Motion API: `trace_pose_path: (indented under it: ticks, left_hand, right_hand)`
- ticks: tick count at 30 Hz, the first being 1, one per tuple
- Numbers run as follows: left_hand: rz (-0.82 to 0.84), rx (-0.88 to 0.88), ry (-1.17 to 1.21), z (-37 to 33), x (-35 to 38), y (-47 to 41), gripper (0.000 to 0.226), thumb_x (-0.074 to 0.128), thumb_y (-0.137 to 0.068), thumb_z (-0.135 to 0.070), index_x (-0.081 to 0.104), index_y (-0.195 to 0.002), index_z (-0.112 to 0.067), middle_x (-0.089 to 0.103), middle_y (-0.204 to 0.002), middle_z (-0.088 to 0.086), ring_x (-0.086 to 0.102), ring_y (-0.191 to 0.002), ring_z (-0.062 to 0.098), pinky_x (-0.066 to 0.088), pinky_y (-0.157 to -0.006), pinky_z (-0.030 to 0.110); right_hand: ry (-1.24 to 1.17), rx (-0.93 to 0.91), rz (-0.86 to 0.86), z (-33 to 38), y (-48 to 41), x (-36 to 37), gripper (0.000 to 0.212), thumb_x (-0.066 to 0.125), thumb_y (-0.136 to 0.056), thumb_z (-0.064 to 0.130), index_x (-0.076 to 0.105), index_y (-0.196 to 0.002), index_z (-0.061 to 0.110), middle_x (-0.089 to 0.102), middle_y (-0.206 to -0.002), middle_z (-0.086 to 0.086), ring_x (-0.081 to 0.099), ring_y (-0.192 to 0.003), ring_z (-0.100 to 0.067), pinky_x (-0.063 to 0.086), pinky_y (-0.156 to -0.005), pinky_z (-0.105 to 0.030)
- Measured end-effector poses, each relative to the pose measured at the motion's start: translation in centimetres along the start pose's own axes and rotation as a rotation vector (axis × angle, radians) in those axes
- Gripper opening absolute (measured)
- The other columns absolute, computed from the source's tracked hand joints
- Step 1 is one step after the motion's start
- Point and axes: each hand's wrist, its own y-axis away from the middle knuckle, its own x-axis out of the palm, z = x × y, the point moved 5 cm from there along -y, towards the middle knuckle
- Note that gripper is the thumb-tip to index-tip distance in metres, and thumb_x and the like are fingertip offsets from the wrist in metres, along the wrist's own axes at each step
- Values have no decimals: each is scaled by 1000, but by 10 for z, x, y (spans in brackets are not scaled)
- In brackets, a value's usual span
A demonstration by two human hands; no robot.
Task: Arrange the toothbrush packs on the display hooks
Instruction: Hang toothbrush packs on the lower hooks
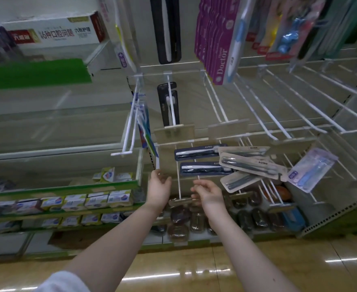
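Bare white hooks (215,98) jut out along the display's right side, and dark jars (196,220) sit below its front edge. Two navy packs (196,152), beige packs (247,163) and a pale blue pack (312,169) lie loose across the lower hooks, just beyond your right hand (210,193), which is loosely curled and empty. Your left hand (159,186) meets the bottom of a blue-green pack (145,125) hanging at the left edge. Blur hides whether it grips.
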Motion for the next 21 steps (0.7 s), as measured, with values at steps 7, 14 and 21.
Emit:
trace_pose_path:
  ticks: [7, 14, 21]
  left_hand:
    - [132, 41, 6, 0, 28, 24, 37, 54, -93, -10, 44, -128, -6, 56, -117, 8, 52, -107, 17, 38, -90, 24]
    - [321, 95, 59, -3, 63, 32, 18, 58, -91, -9, 53, -108, -10, 58, -100, 3, 57, -99, 18, 45, -89, 28]
    - [557, 137, 48, -11, 94, 51, 18, 60, -89, -10, 55, -87, -27, 61, -87, 0, 60, -86, 15, 50, -79, 28]
  right_hand:
    - [31, 17, -83, -4, 8, -24, 16, 49, -93, 5, 60, -104, 9, 61, -80, 2, 55, -63, -8, 43, -47, -13]
    - [39, 38, -205, 0, 11, -50, 18, 49, -92, 3, 60, -106, 6, 60, -80, -2, 53, -65, -11, 42, -54, -18]
    - [55, 33, -322, 5, 6, -91, 19, 51, -91, 3, 56, -109, 9, 58, -85, -6, 54, -68, -13, 44, -60, -22]
